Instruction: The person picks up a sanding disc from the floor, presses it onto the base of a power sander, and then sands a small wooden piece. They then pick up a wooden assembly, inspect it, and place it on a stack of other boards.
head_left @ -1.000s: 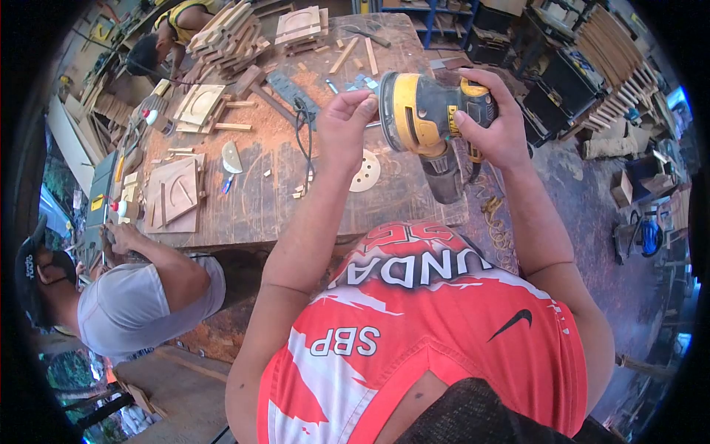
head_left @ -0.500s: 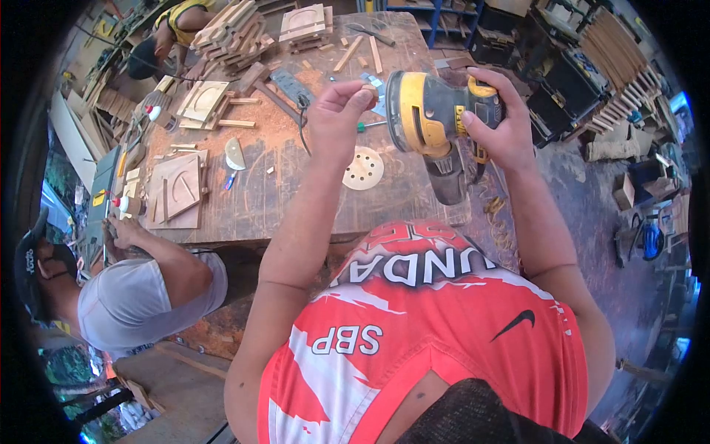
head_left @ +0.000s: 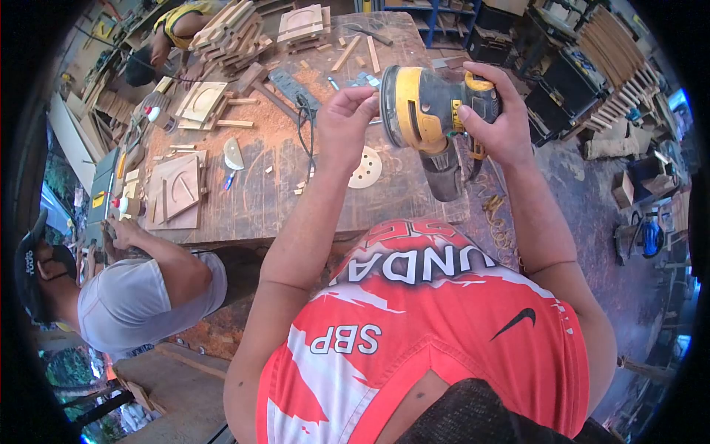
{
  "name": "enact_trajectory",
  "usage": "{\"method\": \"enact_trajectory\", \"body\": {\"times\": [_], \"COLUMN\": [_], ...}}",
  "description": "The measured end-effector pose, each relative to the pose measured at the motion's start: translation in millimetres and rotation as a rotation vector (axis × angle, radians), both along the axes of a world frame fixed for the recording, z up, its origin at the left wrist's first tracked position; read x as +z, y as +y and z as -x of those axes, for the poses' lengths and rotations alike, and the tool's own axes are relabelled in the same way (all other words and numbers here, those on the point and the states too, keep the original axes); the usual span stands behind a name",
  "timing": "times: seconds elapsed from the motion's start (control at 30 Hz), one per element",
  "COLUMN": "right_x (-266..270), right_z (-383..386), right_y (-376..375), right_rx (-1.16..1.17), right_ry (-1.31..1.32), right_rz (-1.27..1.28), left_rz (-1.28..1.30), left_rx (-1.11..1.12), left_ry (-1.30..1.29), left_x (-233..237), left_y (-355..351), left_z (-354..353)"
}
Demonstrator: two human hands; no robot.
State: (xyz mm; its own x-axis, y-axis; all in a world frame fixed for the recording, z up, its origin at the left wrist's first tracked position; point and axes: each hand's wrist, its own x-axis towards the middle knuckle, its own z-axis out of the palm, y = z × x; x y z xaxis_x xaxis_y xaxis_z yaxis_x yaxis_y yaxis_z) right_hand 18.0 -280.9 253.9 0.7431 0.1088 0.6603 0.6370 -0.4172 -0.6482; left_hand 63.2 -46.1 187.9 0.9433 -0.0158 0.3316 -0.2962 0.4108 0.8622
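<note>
My right hand point(head_left: 497, 117) grips a yellow and black orbital sander point(head_left: 429, 111), held in the air on its side with the round pad facing left. My left hand point(head_left: 344, 126) is raised to that pad, fingertips pinched at its edge; what they pinch is too small to tell. A round sanding disc with holes point(head_left: 365, 167) lies on the wooden workbench point(head_left: 266, 200) just below my left hand. The sander's dark dust bag point(head_left: 444, 176) hangs down toward me.
Wooden panels point(head_left: 175, 191), offcuts, stacked boards point(head_left: 229, 33) and a black cable point(head_left: 303, 126) cover the bench. A person in a grey shirt point(head_left: 140, 296) works at the bench's left corner; another in yellow point(head_left: 166, 33) bends at the far end. Shelves and wood stacks stand on the right.
Sander and both hands shifted only slightly. My left fingers stay pinched at the pad's edge. The co-workers have barely moved.
</note>
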Motion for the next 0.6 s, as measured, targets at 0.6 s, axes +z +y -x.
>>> {"method": "enact_trajectory", "body": {"times": [0.6], "right_x": [7], "right_z": [7], "right_y": [0], "right_rx": [0.0], "right_ry": [-0.084], "right_rz": [0.064], "left_rz": [0.131], "left_rx": [-0.044], "left_ry": [0.03], "left_x": [2], "left_y": [0], "left_z": [3]}}
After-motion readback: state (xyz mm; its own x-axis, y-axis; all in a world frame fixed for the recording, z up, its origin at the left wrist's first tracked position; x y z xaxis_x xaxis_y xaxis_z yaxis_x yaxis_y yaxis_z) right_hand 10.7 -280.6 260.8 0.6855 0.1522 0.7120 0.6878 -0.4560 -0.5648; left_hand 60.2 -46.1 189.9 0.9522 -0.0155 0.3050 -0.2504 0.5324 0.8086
